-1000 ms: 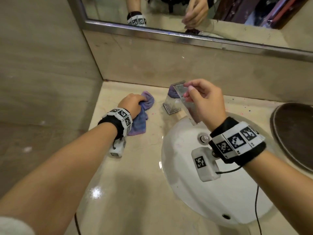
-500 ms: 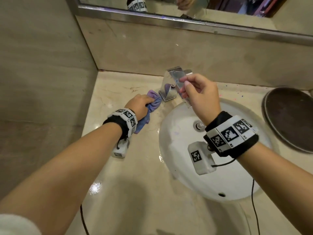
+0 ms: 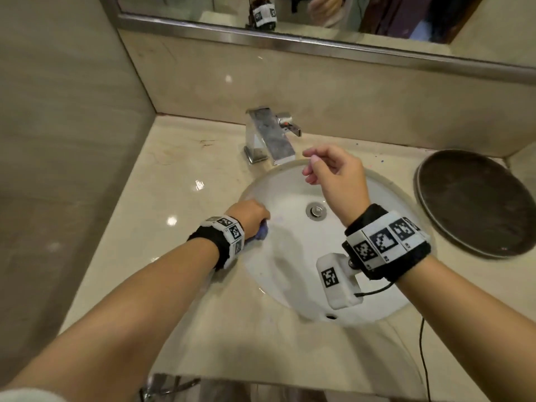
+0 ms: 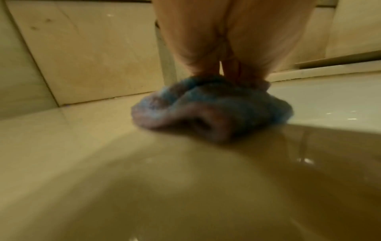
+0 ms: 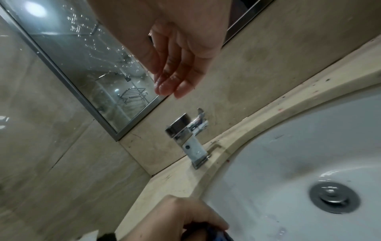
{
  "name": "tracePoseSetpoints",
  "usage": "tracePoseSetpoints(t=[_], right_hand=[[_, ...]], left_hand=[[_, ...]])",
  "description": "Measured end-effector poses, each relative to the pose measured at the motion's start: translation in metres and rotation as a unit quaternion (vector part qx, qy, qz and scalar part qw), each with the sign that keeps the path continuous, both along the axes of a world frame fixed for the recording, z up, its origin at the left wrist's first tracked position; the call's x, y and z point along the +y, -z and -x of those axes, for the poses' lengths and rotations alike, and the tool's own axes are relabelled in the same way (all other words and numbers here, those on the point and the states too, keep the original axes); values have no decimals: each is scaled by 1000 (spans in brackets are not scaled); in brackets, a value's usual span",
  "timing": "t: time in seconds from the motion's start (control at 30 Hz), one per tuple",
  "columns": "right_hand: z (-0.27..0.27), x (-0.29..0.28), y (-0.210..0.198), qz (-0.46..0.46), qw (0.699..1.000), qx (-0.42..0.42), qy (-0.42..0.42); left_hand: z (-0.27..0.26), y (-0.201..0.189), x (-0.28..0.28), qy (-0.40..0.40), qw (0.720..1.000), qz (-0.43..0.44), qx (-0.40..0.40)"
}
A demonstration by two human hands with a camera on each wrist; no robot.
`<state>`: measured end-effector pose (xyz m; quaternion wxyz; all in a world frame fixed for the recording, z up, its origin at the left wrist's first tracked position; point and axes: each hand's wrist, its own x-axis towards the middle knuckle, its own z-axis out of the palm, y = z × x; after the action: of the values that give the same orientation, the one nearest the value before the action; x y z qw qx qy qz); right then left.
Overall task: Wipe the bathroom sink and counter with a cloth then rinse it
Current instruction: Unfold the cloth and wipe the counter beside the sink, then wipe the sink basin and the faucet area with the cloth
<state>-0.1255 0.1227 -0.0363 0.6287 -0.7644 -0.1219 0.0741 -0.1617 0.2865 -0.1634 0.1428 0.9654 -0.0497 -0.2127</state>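
My left hand [image 3: 249, 213] grips a bunched blue-purple cloth [image 4: 212, 110] at the left rim of the white oval sink [image 3: 290, 256], where the basin meets the beige counter [image 3: 179, 198]. In the head view the cloth [image 3: 261, 234] shows only as a small patch under the fingers. My right hand [image 3: 333, 175] hovers over the back of the basin, in front of the chrome faucet [image 3: 269, 137], touching nothing. Its wet fingers [image 5: 175, 81] hang loosely and hold nothing. The drain [image 3: 315, 210] lies between both hands.
A dark round tray [image 3: 475, 204] rests on the counter to the right of the sink. A tiled wall closes the left side, and a metal-framed mirror [image 3: 290, 39] runs above the backsplash. A cable [image 3: 423, 352] hangs from my right wrist.
My right hand let go of the faucet and drew back over the basin. My left hand slid the cloth from the counter beside the faucet toward me to the sink's left rim.
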Motion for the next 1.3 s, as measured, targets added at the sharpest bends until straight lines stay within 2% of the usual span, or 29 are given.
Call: tracePoseSetpoints(t=[0.13,0.23,0.4,0.5,0.6,0.7,0.83,0.97,1.03,1.1,1.23,1.3], right_hand=[[1,-70,7,22,1000,20,6],[2,-120,15,60,998,34,0],[4,-180,31,160,984,72,-32],[3,-208,35,201,974,98,-18],[4,-236,29,210,968,135,31],[8,-266,24,218,962,132,101],[18,-311,25,185,949,136,217],[37,-354,38,180,915,138,333],[46,-373,53,193,892,151,379],[53,-386,69,234,874,172,389],[62,-388,92,339,874,192,290],[63,-382,97,393,868,173,248]], left_hand=[[-1,-13,-44,-78,996,16,-42],[-14,-32,-82,-104,992,32,-62],[-36,-69,-156,-153,974,146,-86],[-52,-90,-200,-140,967,183,-111],[-65,-101,-243,-95,962,235,-100],[-73,-103,-282,-39,950,305,-62],[-76,-98,-337,7,916,402,9],[-68,-83,-387,32,885,451,108],[-65,-72,-403,59,897,422,122],[-67,-56,-405,48,921,375,98],[-76,-27,-387,-54,956,286,25],[-77,-21,-379,-70,964,256,10]])
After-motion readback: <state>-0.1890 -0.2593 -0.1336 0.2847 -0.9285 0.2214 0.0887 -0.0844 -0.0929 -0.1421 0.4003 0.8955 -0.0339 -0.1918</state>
